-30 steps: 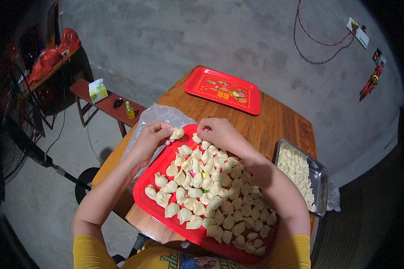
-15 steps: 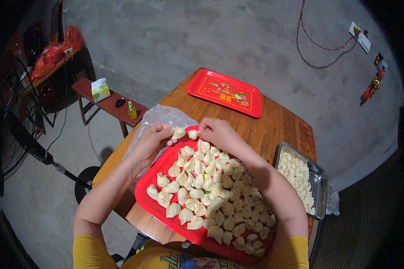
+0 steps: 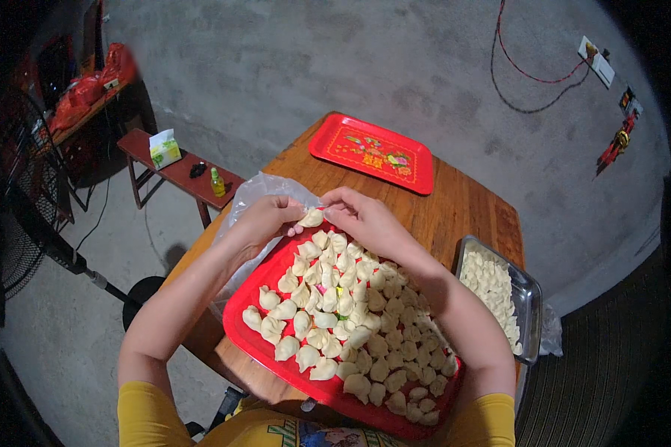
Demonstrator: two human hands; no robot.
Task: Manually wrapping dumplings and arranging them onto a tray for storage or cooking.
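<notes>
My left hand [image 3: 267,222] pinches a pale dumpling [image 3: 312,217] above the far left corner of a red tray [image 3: 240,328]. Bent fingers of my right hand [image 3: 361,216] close at that dumpling's right end, though their tips are partly hidden. Below both hands, the tray holds many pale folded dumplings [image 3: 303,325], packed closely toward its right side. One loose dumpling [image 3: 320,239] lies just under my fingers. Crumpled clear plastic [image 3: 250,200] spreads beneath and behind my left hand.
The wooden table [image 3: 462,201] also bears a flat red patterned tray [image 3: 332,149] at the back and a metal pan [image 3: 529,313] of dumplings at right. A bench [image 3: 179,173] with a tissue pack [image 3: 164,149] and green bottle [image 3: 217,182] stands left, near a black fan [image 3: 26,246].
The dumpling that my right hand held now lies on the tray. My right hand has shifted left to the dumpling in my left hand, which has moved slightly right.
</notes>
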